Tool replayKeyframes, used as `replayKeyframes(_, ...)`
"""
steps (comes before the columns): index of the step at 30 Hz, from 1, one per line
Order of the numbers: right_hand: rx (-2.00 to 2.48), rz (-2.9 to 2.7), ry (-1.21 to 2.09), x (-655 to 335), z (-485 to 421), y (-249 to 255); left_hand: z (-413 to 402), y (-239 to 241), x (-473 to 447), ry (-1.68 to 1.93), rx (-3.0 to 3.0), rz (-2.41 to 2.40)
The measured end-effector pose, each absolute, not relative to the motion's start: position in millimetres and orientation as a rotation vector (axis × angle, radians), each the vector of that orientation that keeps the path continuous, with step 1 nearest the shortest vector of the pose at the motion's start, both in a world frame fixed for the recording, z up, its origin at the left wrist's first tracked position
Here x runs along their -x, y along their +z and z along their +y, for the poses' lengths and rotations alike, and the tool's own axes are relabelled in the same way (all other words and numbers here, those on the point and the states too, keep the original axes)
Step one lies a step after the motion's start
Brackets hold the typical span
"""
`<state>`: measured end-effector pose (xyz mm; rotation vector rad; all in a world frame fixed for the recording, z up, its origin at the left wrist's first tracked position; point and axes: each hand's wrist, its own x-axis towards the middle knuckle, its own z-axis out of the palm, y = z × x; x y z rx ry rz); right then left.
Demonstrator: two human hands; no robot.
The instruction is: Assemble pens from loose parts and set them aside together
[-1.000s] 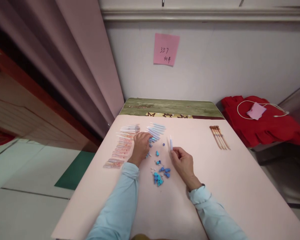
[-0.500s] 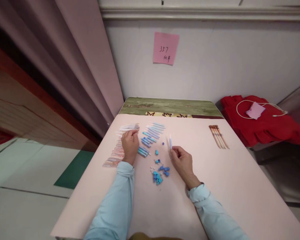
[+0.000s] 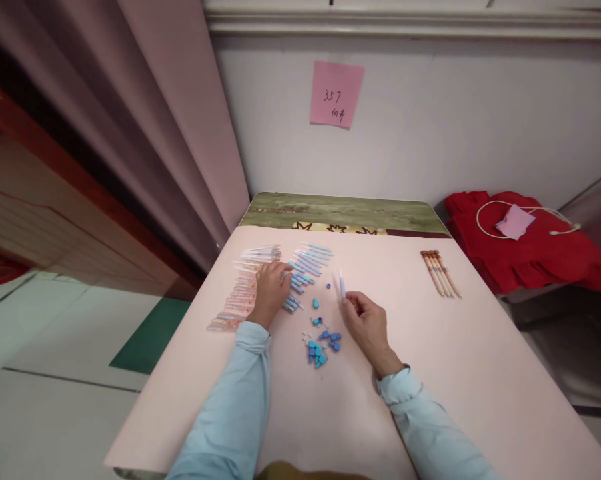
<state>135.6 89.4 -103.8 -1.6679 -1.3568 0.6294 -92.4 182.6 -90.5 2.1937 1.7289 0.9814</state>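
My right hand (image 3: 365, 323) is closed in a pinch on a slim pale-blue and white pen part (image 3: 342, 287), which points up and away. My left hand (image 3: 271, 291) hovers over the left ends of the blue pen barrels (image 3: 300, 281), its fingers curved and thumb apart; whether a fingertip touches one is hidden. Behind these barrels lies a fan of slim pale-blue pen parts (image 3: 317, 252). Small blue and turquoise pieces (image 3: 316, 353) are heaped between my forearms, with a dark blue ring (image 3: 328, 286) farther off.
Left of my left hand, several clear and pink-patterned pen tubes (image 3: 240, 297) lie in rows, white sticks (image 3: 260, 253) behind them. Several assembled brown-topped pens (image 3: 439, 273) lie on the right of the table (image 3: 480, 387). Beyond it sits red cloth (image 3: 480, 260) with a white cable.
My left hand has moved a little right, from beside the white sticks to over the blue barrels, its fingers spreading. The right hand still holds the pen part. The view has shifted slightly.
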Motion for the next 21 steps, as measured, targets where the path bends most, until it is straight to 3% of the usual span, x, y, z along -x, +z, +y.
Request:
replayKeyframes(10, 1.777, -1.445, 0.368, -135.1, 89.7, -100.2, 174.0, -89.2, 78.6, 0.790, -2.313, 1.857)
replayKeyframes(21, 1.854, -1.498, 0.337, -137.7, 90.5, -102.9, 164.4, -89.9, 59.8, 0.652, -2.310, 2.004)
